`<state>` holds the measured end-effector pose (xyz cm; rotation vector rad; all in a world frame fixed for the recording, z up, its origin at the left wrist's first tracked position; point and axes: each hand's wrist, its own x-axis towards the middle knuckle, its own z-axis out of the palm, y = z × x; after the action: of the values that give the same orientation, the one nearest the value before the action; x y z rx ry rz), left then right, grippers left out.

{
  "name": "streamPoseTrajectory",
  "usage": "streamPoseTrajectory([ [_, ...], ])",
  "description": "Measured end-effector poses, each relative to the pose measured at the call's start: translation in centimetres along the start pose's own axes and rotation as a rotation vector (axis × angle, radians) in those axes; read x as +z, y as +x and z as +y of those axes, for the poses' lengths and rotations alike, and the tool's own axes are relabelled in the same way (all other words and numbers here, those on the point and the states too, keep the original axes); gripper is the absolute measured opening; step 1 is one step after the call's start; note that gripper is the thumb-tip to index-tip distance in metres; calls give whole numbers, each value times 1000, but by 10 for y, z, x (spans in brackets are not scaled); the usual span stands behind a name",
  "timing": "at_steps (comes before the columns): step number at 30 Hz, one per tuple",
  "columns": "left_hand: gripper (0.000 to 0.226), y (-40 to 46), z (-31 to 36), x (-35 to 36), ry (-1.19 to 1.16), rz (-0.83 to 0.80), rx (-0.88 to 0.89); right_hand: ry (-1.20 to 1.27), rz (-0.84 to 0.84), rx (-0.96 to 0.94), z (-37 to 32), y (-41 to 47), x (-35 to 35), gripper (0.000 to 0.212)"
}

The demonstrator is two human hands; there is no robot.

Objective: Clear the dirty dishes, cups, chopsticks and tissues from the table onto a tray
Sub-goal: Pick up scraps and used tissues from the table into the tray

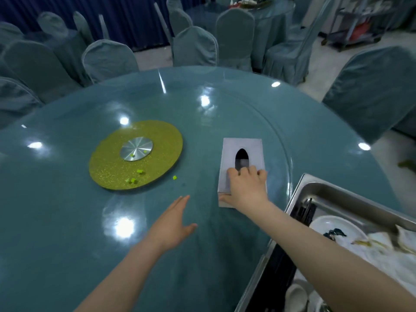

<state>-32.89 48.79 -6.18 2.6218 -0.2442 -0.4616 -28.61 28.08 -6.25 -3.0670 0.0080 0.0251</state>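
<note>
A grey tissue box (pixel 244 147) with an oval slot lies on the round teal table (pixel 202 113). My right hand (pixel 244 188) grips its near end, fingers curled over the top and thumb at the near edge. Flat and held just over the glass, my left hand (pixel 173 226) is empty, with straight fingers. At the lower right a steel tray (pixel 337 190) holds white plates (pixel 333 230), dark chopsticks (pixel 305 212) and crumpled tissues (pixel 387 244).
A gold turntable disc (pixel 112 163) with a metal hub sits left of centre, with small green food bits (pixel 135 176) on and beside it. Covered chairs (pixel 193 48) ring the far side. Another table and a cart stand at the back right.
</note>
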Motion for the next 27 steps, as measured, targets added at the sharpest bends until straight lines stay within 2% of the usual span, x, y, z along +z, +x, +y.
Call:
streamPoseTrajectory([
  [8,79,-23,7,3,-75,12,45,151,-106,-107,-30,-65,0,66],
  [10,80,-26,5,4,-113,-15,53,221,-102,-113,-29,-69,-1,55],
  [13,83,-26,3,6,-142,-60,66,295,36,-38,-14,-60,-1,35],
  [15,85,-23,3,8,-155,-78,74,247,43,31,-3,-50,-1,35],
  [20,93,-8,10,12,-228,-101,80,69,-149,66,-10,-29,4,45],
  [25,106,-1,3,8,-381,-307,37,-151,-356,86,-40,-14,11,58],
  [27,108,-2,-1,9,-405,-332,31,-258,-396,110,-49,-11,14,67],
])
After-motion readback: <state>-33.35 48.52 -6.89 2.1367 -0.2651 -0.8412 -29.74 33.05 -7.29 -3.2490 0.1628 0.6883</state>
